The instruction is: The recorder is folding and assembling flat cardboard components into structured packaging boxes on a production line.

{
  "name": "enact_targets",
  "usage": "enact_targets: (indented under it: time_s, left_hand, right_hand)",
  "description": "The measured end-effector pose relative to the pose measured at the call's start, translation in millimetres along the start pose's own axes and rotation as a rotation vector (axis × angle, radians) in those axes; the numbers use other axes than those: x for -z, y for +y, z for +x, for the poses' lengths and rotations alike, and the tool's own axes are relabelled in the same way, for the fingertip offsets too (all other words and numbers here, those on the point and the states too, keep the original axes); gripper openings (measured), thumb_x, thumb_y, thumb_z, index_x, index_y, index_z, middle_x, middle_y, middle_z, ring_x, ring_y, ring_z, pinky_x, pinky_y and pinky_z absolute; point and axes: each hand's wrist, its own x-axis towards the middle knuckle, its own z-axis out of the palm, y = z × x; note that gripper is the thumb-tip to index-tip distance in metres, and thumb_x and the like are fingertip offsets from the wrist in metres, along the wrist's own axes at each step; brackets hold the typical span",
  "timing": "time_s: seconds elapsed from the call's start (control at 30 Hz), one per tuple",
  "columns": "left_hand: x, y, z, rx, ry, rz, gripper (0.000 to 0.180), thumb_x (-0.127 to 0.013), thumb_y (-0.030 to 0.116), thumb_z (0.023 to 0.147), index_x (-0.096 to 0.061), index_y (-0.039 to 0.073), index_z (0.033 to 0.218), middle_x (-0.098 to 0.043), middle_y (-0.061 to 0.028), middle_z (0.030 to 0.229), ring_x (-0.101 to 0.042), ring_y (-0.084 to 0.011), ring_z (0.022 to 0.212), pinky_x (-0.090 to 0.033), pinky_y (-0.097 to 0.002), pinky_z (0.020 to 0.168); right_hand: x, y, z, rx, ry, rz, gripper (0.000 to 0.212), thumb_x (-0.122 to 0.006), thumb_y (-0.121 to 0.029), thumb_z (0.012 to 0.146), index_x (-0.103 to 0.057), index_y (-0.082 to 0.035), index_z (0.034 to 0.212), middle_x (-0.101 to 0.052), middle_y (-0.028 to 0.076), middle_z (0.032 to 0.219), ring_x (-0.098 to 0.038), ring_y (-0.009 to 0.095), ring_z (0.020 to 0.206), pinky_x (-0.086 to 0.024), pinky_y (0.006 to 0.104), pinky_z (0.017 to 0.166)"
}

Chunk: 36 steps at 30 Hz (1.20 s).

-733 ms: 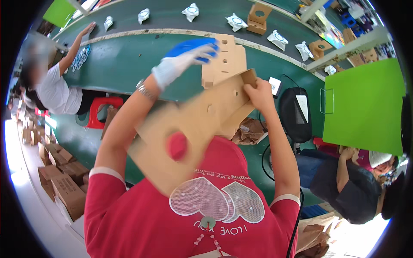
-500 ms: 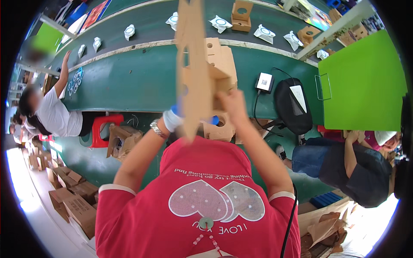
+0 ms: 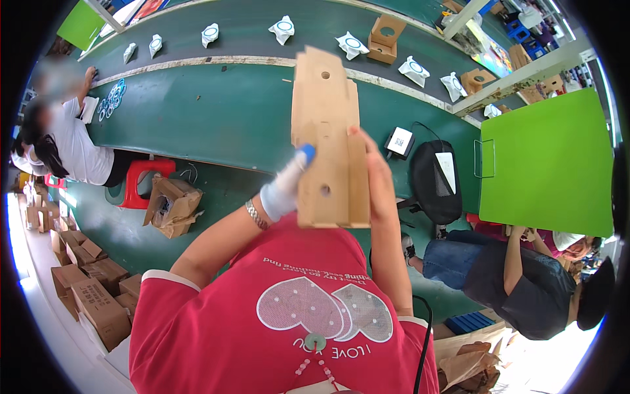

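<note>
In front of my chest I hold a brown cardboard box [image 3: 326,141], partly folded, with small round holes near its two ends. My left hand [image 3: 289,180], in a pale glove with a blue thumb tip, grips its left side. Bare, my right hand [image 3: 377,174] presses along its right side with the fingers reaching up the edge. The long face of the cardboard is turned toward me, and its far side is hidden. Fingers behind the box cannot be seen.
Ahead lies a green worktable [image 3: 216,125] with a black bag [image 3: 436,180] and a small white-topped device [image 3: 399,142]. Beyond it, white-wrapped items [image 3: 282,29] line a conveyor. A green panel [image 3: 548,164] stands right. People sit on both sides; a red stool [image 3: 141,184] is left.
The box has turned from edge-on to show me its long face, and both hands now flank it. My view has shifted slightly.
</note>
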Motion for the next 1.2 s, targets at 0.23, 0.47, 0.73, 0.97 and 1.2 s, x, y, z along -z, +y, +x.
enact_targets:
  time_s: [0.23,0.47,0.73,0.97,1.2]
  left_hand:
    - [22.2,13.3,-33.1,0.157,0.326,0.558,0.058,-0.057,0.027,0.102,-0.034,0.009,0.153,-0.045,-0.0075,0.151,-0.046,-0.0188,0.136,-0.04,-0.033,0.111]
    - [-30.8,23.2,-42.9,-0.271,0.226,1.063,0.055,-0.053,0.009,0.101,-0.036,0.007,0.153,-0.039,-0.0064,0.155,-0.046,-0.0155,0.132,-0.037,-0.0325,0.111]
    - [-25.2,15.4,-28.0,-0.287,0.292,0.781,0.044,-0.058,0.01,0.1,-0.048,0.01,0.143,-0.049,-0.0046,0.145,-0.04,-0.0206,0.139,-0.033,-0.0339,0.113]
    - [-9.2,-0.4,-36.2,-0.26,0.298,1.115,0.034,-0.05,0.01,0.104,-0.053,0.007,0.138,-0.055,-0.0073,0.14,-0.034,-0.0209,0.144,-0.031,-0.0353,0.115]
    - [-14.0,-6.6,-35.0,-0.415,0.315,0.894,0.067,-0.063,0.0,0.094,-0.034,0.007,0.153,-0.04,-0.0109,0.154,-0.048,-0.0217,0.134,-0.04,-0.0342,0.109]
  right_hand:
    - [-8.6,31.2,-46.3,-0.145,0.041,-0.156,0.039,-0.047,-0.023,0.104,-0.065,0.004,0.125,-0.053,0.012,0.141,-0.044,0.022,0.136,-0.031,0.0346,0.114]
    - [-16.1,29.7,-21.1,0.001,0.04,-0.172,0.02,-0.052,-0.014,0.101,-0.066,-0.001,0.108,-0.055,0.01,0.129,-0.047,0.021,0.128,-0.037,0.036,0.107]
    - [-10.7,46.2,-10.3,0.03,0.15,0.055,0.025,-0.062,0.003,0.09,-0.051,-0.008,0.109,-0.045,0.012,0.135,-0.047,0.02,0.126,-0.037,0.0339,0.105]
    - [-10.0,51.9,-15.4,-0.065,0.26,0.156,0.046,-0.066,0.001,0.09,-0.042,-0.002,0.129,-0.045,0.015,0.139,-0.05,0.023,0.127,-0.048,0.0339,0.099]
    - [-10.7,49.5,-32.3,-0.182,0.222,0.07,0.017,-0.065,-0.007,0.095,-0.066,0.004,0.109,-0.071,0.006,0.106,-0.067,0.013,0.095,-0.053,0.0269,0.084]
